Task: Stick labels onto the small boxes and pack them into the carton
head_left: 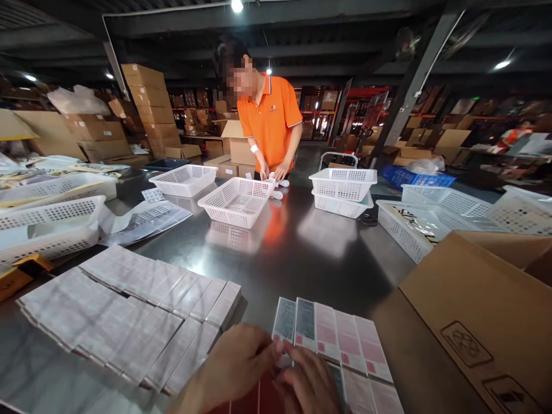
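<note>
Fingertips almost meeting, the left hand [239, 357] and right hand [311, 376] come together low in view; whether they pinch anything between them I cannot tell. Just beyond and to the right lies the group of pink and grey boxes [330, 330], set side by side on the table [263, 267], long axes pointing away from the wearer and tilting slightly left at the far end. The right hand is nearer, overlapping their near left part. Left of the left hand, pale boxes [129, 322] lie in two rows. A large carton [466, 310] stands at right; farther out are a white basket [228, 217] and a person in an orange shirt [273, 121].
</note>
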Motion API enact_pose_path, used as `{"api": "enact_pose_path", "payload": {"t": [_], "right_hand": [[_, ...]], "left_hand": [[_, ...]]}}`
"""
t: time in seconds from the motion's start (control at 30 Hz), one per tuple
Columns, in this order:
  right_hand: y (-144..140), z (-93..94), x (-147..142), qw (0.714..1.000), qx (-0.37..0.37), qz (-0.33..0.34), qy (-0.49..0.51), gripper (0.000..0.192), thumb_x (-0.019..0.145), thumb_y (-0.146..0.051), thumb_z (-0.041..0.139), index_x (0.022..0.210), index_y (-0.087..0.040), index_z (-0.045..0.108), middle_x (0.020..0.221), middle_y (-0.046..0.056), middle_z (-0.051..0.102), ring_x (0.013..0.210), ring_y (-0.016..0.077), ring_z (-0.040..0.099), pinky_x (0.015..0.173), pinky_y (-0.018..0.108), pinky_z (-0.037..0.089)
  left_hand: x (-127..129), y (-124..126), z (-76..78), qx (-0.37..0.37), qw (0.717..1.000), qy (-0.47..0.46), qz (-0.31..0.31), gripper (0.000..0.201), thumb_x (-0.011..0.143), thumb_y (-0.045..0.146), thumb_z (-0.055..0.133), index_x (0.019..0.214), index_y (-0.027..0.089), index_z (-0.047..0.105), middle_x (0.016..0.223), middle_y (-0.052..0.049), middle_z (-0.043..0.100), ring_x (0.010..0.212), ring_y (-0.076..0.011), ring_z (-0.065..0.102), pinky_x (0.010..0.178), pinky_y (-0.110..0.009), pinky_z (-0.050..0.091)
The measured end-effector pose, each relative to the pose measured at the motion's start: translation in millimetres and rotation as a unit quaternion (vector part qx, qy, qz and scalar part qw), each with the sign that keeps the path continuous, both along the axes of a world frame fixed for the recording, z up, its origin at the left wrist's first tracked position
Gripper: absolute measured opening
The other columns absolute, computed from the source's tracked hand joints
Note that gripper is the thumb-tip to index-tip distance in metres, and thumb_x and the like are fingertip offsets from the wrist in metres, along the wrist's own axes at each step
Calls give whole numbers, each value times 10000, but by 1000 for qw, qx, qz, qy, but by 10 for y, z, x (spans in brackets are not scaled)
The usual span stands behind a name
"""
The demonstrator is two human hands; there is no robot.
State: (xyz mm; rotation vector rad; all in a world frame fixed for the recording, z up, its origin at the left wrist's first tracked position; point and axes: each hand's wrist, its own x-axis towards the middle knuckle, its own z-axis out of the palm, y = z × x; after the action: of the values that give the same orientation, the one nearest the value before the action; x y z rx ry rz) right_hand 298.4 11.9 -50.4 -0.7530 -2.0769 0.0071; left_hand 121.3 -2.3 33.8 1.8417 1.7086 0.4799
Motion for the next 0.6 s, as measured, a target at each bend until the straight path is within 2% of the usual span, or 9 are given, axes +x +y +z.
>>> {"api": "enact_pose_path", "payload": {"t": [0.1, 0.23, 0.33, 0.4, 0.47, 0.6], "right_hand": [[-68, -43, -54, 1000, 9, -17, 7, 229, 902, -110, 447, 763, -221, 590, 1160, 55, 644, 1037, 228, 590, 872, 369, 492], [-154, -129, -131, 998, 14, -34, 44, 280, 933, -153, 419, 764, -242, 624, 936, 40, 647, 873, 212, 582, 805, 365, 477], [-175, -174, -165, 996, -8, -41, 79, 228, 935, -194, 441, 824, -244, 634, 872, 43, 643, 833, 214, 584, 771, 360, 490], [-186, -160, -165, 992, -21, -44, 116, 179, 926, -218, 453, 937, -228, 631, 874, 56, 643, 836, 214, 597, 769, 351, 514], [-226, -113, -142, 992, -17, -30, 124, 172, 902, -198, 460, 989, -208, 609, 861, 55, 643, 822, 202, 605, 765, 329, 532], [-425, 4, -36, 998, -58, 26, 8, 78, 876, -182, 532, 907, -226, 588, 816, 14, 667, 792, 180, 629, 749, 273, 548]], "left_hand": [[-76, 104, 6, -37, 997, -35, -60, 527, 956, 491, 402, 702, 154, 718, 569, 0, 586, 538, -103, 450, 514, -256, 259], [-176, 228, 45, -123, 974, -107, -156, 340, 876, 434, 561, 869, 171, 778, 665, -3, 657, 629, -124, 546, 565, -213, 369], [-175, 272, 120, -98, 967, -112, -207, 229, 833, 308, 611, 874, 161, 781, 802, -40, 716, 764, -166, 620, 686, -227, 443], [-146, 279, 160, -64, 972, -95, -205, 224, 834, 215, 564, 896, 159, 772, 871, -53, 732, 815, -177, 633, 729, -236, 450], [-119, 283, 174, -56, 978, -77, -185, 267, 835, 163, 507, 922, 166, 760, 864, -47, 737, 782, -172, 629, 694, -234, 444], [-126, 324, 140, -56, 988, -25, -144, 286, 806, 133, 471, 888, 173, 743, 827, -42, 725, 748, -177, 612, 669, -249, 424]]}}
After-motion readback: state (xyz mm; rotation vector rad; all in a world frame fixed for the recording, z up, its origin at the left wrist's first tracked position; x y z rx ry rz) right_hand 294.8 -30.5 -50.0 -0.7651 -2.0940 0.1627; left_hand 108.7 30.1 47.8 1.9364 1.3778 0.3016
